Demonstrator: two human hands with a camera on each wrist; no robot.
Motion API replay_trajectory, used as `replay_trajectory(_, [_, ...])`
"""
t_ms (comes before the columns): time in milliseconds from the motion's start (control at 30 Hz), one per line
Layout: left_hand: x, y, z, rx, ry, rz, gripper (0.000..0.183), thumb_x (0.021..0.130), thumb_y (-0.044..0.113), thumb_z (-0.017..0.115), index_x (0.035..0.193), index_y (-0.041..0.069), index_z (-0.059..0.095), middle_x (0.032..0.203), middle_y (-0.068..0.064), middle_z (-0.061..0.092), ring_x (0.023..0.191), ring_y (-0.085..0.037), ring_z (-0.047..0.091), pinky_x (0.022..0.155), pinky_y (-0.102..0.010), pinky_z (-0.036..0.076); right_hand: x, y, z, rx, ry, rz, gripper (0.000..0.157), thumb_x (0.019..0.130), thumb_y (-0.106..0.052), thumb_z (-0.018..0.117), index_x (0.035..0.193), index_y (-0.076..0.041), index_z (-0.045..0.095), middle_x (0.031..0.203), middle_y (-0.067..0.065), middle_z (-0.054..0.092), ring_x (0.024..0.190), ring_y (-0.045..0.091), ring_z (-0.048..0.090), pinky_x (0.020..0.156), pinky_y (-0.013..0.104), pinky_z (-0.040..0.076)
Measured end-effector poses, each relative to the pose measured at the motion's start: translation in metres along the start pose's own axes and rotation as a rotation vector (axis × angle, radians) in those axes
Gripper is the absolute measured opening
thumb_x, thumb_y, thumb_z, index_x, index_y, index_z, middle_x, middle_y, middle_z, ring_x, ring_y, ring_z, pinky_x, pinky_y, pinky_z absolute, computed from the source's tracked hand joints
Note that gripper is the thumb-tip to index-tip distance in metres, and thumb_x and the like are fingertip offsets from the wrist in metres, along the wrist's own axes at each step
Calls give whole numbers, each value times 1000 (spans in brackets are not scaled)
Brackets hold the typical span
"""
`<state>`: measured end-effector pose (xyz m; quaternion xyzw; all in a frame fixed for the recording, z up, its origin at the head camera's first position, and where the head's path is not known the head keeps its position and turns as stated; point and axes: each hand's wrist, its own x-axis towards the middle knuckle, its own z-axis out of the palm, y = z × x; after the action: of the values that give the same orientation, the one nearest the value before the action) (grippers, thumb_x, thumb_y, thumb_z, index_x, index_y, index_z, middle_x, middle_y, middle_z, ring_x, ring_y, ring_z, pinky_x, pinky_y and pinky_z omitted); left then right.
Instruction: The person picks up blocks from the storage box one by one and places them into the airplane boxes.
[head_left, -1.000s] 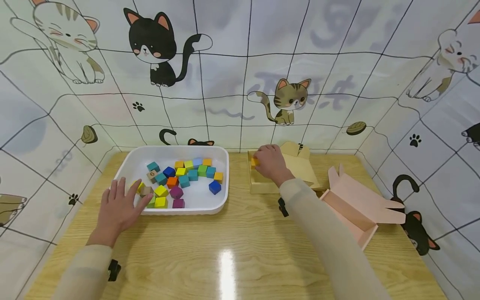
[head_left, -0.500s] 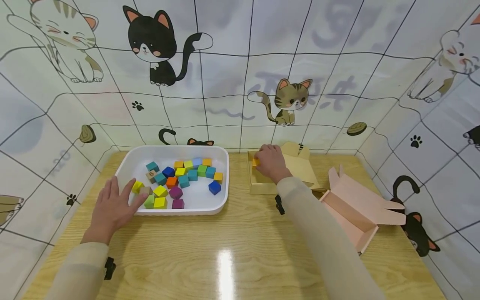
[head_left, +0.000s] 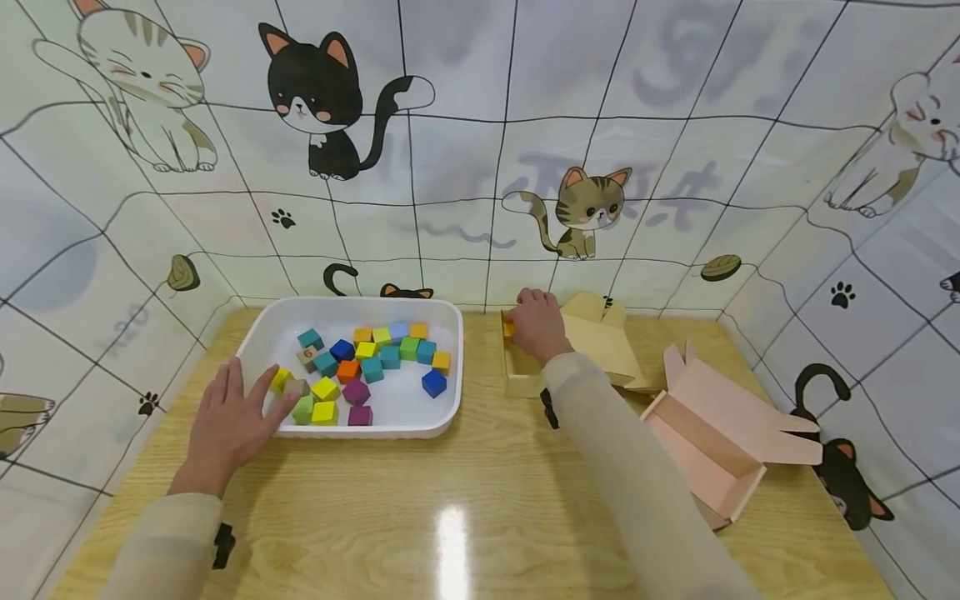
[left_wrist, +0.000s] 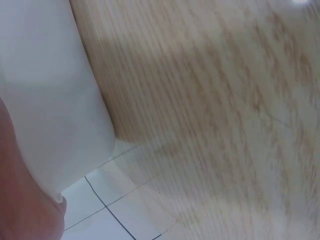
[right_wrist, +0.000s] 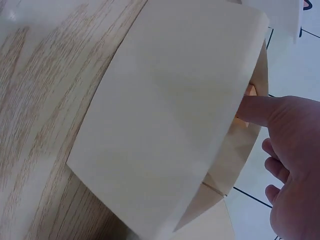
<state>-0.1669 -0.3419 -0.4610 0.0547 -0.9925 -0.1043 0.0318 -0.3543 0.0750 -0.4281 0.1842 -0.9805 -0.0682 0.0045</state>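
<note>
My left hand (head_left: 228, 425) rests at the front left of a white plastic tray (head_left: 408, 430), fingers spread and loosely extended. Close to its thumb lie a yellow cube (head_left: 281, 380) and a light green cube (head_left: 303, 409); nothing is gripped there. On the right, my right hand (head_left: 540, 325) reaches into the left end of an open pale yellow cardboard box (head_left: 525, 386). Its thumb and fingers pinch an orange cube (head_left: 509, 330) inside. From the right wrist view, the thumb lies against the orange cube (right_wrist: 251, 91) behind the box wall (right_wrist: 160, 110); the other fingertips are hidden.
Several coloured wooden cubes lie in the tray, including a dark blue cube (head_left: 434, 383) set apart at the right. An open pink cardboard box (head_left: 708, 454) stands right of the yellow box. A cat-patterned sheet (head_left: 465, 158) encloses the wooden table (head_left: 420, 517) at back and sides.
The head view has shifted slightly. My right hand stays at the yellow box's left end with the orange cube, and my left hand keeps its place by the tray.
</note>
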Motion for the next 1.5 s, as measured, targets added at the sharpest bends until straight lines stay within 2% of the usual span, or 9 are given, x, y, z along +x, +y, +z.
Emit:
replay_trajectory(167, [-1, 4, 2, 1, 14, 7, 75, 88, 65, 29, 142, 13, 31, 149, -31, -5, 134, -51, -1, 104, -70, 10, -1, 1, 4, -33, 10, 7, 17, 87, -27, 60, 103, -27, 67, 111, 7, 47, 112, 29, 42, 105, 48, 29])
replay_trajectory(433, [0, 8, 4, 3, 28, 23, 75, 88, 65, 28, 141, 12, 33, 149, -30, -5, 135, -50, -3, 104, -69, 9, -6, 5, 6, -46, 59, 18, 15, 89, -23, 56, 98, -24, 69, 128, 9, 45, 120, 30, 39, 107, 48, 29])
replay_trajectory(567, [3, 9, 4, 4, 34, 28, 75, 88, 66, 28, 140, 12, 35, 150, -29, -6, 135, -50, -3, 105, -69, 9, -6, 7, 6, -45, 54, 26, 14, 88, -24, 58, 96, -24, 69, 128, 9, 46, 121, 30, 40, 107, 49, 29])
replay_trajectory(833, [4, 9, 6, 4, 32, 28, 75, 88, 66, 27, 139, 12, 37, 150, -29, -6, 136, -49, -4, 106, -68, 8, -7, 12, -2, -29, 15, 8, 19, 89, -30, 57, 105, -28, 68, 135, 9, 42, 127, 30, 35, 109, 49, 24])
replay_trajectory(1067, [2, 4, 2, 9, 45, 34, 74, 89, 64, 27, 136, 10, 41, 149, -31, -4, 135, -50, -1, 105, -68, 9, -10, 7, -32, 63, 118, -70, 23, 86, -33, 61, 105, -23, 68, 131, 7, 45, 126, 29, 34, 109, 48, 21])
replay_trajectory(1167, [2, 1, 0, 9, 48, 37, 73, 89, 64, 27, 136, 10, 42, 149, -31, -4, 134, -50, 0, 105, -68, 9, -14, -1, -45, 75, 132, -107, 25, 84, -37, 63, 105, -25, 67, 133, 5, 44, 127, 28, 33, 110, 48, 19])
replay_trajectory(1333, [1, -2, 1, 2, 33, 20, 74, 89, 65, 27, 136, 10, 41, 149, -30, -6, 135, -49, -2, 105, -68, 8, -21, -25, -55, 78, 150, -192, 29, 81, -42, 65, 107, -29, 65, 134, 2, 43, 129, 24, 32, 111, 46, 19])
replay_trajectory(1500, [-1, -2, 3, -8, 24, 11, 74, 89, 64, 27, 136, 9, 41, 149, -30, -6, 135, -49, -4, 105, -68, 7, -28, -57, -52, 60, 143, -343, 31, 81, -42, 66, 109, -30, 64, 133, 1, 45, 127, 23, 34, 112, 44, 19])
